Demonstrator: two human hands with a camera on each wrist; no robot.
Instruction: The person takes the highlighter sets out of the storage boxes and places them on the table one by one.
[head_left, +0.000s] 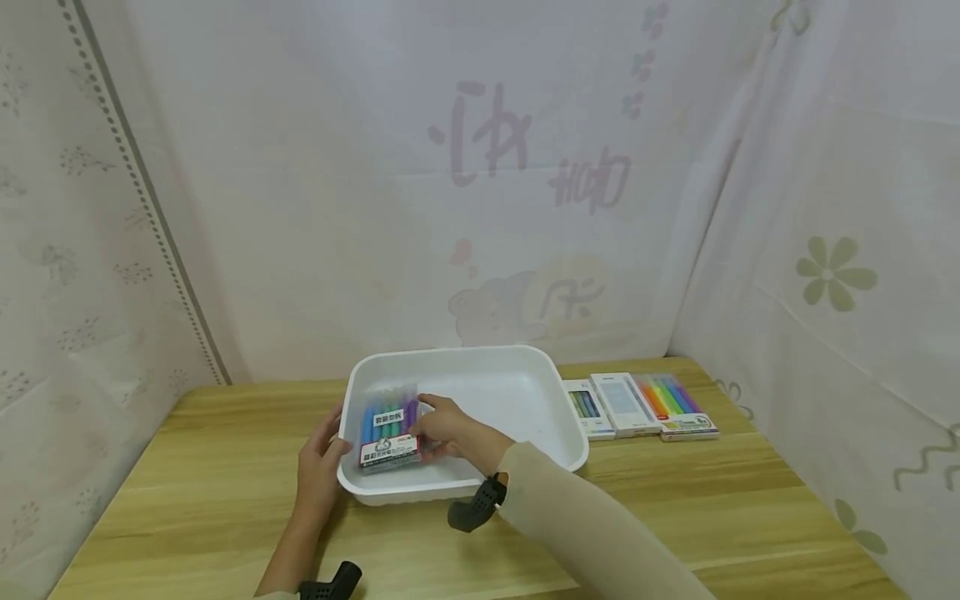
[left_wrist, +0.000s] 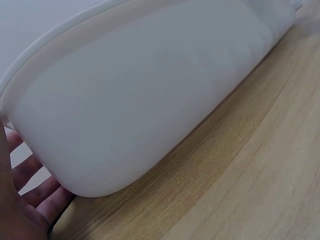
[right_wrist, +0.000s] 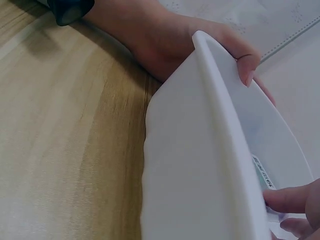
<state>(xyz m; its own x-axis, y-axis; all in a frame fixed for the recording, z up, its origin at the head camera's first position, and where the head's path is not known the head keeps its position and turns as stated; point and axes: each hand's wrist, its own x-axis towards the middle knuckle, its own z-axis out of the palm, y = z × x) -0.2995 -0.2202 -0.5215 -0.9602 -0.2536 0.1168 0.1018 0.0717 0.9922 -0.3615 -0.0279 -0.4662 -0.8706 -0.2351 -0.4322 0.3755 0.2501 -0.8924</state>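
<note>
A white plastic tray (head_left: 491,400) stands on the wooden table. At its left end my left hand (head_left: 318,471) grips the rim, with the thumb hooked over the edge and the fingers against the outer wall (left_wrist: 110,110). Inside the tray's left part lies a clear pack of coloured markers (head_left: 392,423) with a white label. My right hand (head_left: 459,435) reaches over the front rim and pinches the pack's right side. In the right wrist view only a piece of the pack (right_wrist: 262,172) shows behind the tray wall.
Right of the tray lie a box of dark pens (head_left: 588,406), a white box (head_left: 624,405) and a rainbow marker pack (head_left: 675,406), side by side. The wooden table (head_left: 225,467) extends to both sides. Printed white curtains (head_left: 337,208) hang behind and beside it.
</note>
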